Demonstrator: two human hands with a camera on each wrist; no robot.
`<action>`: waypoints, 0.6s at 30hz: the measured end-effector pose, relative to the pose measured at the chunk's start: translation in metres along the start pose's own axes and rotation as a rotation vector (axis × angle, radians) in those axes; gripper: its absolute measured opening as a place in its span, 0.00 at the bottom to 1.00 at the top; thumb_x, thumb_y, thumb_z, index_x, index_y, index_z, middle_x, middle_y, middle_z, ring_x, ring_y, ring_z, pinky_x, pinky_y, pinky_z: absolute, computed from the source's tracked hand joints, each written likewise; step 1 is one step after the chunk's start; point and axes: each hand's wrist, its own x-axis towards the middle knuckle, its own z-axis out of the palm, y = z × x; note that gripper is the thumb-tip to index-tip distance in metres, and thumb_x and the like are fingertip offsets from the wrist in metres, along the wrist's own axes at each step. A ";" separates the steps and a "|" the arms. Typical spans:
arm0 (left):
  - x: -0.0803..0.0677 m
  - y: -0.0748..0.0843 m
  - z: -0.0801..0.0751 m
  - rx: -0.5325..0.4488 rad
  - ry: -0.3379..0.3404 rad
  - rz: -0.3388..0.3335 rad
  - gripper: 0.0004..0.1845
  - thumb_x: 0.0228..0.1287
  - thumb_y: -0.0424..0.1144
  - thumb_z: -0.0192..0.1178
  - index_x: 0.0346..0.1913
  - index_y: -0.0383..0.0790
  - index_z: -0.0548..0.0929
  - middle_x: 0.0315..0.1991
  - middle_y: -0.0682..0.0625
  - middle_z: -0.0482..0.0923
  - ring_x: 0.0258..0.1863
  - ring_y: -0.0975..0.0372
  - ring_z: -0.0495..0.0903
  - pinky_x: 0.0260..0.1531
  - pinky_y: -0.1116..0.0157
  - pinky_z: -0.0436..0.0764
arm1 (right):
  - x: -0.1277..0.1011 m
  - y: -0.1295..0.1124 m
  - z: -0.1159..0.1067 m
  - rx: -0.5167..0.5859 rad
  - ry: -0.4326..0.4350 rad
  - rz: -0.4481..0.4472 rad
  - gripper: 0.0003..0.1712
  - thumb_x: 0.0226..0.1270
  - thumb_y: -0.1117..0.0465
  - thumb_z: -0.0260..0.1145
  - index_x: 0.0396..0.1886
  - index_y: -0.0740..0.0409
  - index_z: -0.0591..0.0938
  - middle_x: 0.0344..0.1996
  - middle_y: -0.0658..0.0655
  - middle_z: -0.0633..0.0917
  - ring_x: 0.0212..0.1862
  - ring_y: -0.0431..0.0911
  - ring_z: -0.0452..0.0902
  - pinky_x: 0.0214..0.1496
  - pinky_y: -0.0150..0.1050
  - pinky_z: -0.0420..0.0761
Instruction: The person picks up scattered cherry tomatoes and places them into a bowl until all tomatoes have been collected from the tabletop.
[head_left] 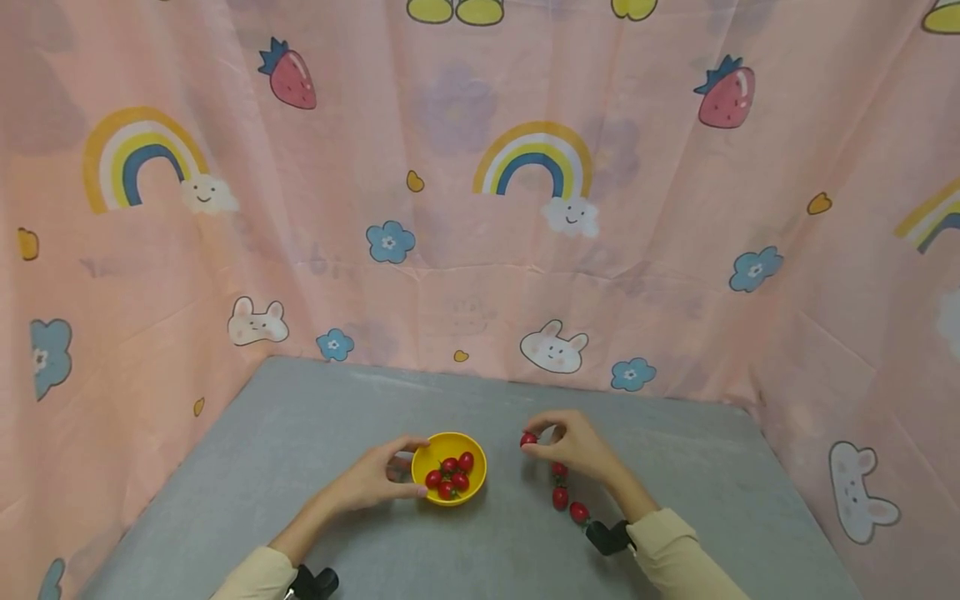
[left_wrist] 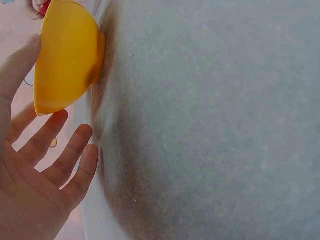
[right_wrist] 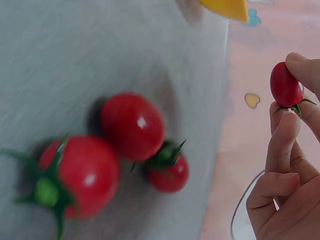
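Observation:
My left hand (head_left: pixel 372 477) holds the near side of a small yellow bowl (head_left: pixel 480 481), thumb and index finger at its rim. Its other fingers spread loosely beside the bowl, as the left wrist view shows. Inside the bowl lie several red cherry tomatoes (head_left: pixel 448 465) with green stems. To the right of the bowl, my right hand (head_left: pixel 576 443) pinches one cherry tomato (right_wrist: pixel 285 85) between thumb and fingertips, raised over the table, its green stem pointing down in the right wrist view.
Below the right hand, 3 more cherry tomatoes (right_wrist: pixel 132 126) lie in a short row on the grey table (head_left: pixel 360 400). A pink patterned curtain (head_left: pixel 465 292) hangs behind the table and along both sides. Dark wrist devices (head_left: pixel 609 537) show near the sleeves.

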 end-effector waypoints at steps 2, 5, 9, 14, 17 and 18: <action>0.000 0.000 0.000 0.006 0.001 0.002 0.34 0.62 0.45 0.74 0.69 0.40 0.74 0.65 0.42 0.74 0.54 0.50 0.81 0.50 0.57 0.83 | 0.003 -0.004 0.002 0.009 -0.007 -0.017 0.14 0.61 0.55 0.78 0.44 0.56 0.89 0.37 0.46 0.86 0.31 0.48 0.77 0.31 0.37 0.80; 0.000 0.000 0.000 0.007 0.005 0.003 0.34 0.62 0.45 0.74 0.69 0.39 0.74 0.65 0.42 0.75 0.54 0.51 0.81 0.49 0.57 0.83 | 0.008 -0.011 0.006 0.024 -0.017 -0.024 0.14 0.61 0.56 0.78 0.44 0.56 0.89 0.37 0.47 0.86 0.31 0.48 0.77 0.31 0.37 0.80; 0.000 0.001 0.000 0.012 0.003 0.001 0.34 0.62 0.45 0.74 0.69 0.40 0.74 0.65 0.43 0.75 0.54 0.51 0.81 0.49 0.57 0.83 | 0.015 -0.019 0.013 0.051 -0.032 -0.029 0.15 0.62 0.55 0.78 0.45 0.58 0.89 0.38 0.48 0.86 0.28 0.47 0.75 0.28 0.37 0.80; 0.000 0.001 -0.001 0.001 -0.004 0.005 0.34 0.62 0.44 0.74 0.69 0.39 0.74 0.65 0.42 0.74 0.54 0.50 0.81 0.50 0.57 0.83 | 0.022 -0.027 0.023 0.067 -0.045 -0.045 0.13 0.61 0.56 0.78 0.44 0.55 0.90 0.37 0.48 0.86 0.27 0.47 0.75 0.29 0.37 0.80; 0.000 0.002 -0.001 -0.019 -0.005 0.006 0.34 0.62 0.43 0.74 0.69 0.39 0.74 0.65 0.41 0.74 0.54 0.49 0.81 0.50 0.55 0.83 | 0.025 -0.032 0.029 0.069 -0.070 -0.069 0.13 0.62 0.55 0.78 0.43 0.55 0.90 0.37 0.47 0.86 0.28 0.46 0.75 0.30 0.36 0.80; 0.000 0.002 -0.001 -0.021 -0.007 0.003 0.34 0.62 0.43 0.74 0.69 0.39 0.74 0.65 0.41 0.74 0.54 0.49 0.81 0.50 0.55 0.83 | 0.025 -0.034 0.031 0.066 -0.079 -0.078 0.13 0.62 0.55 0.78 0.44 0.55 0.90 0.37 0.46 0.86 0.28 0.46 0.75 0.30 0.36 0.80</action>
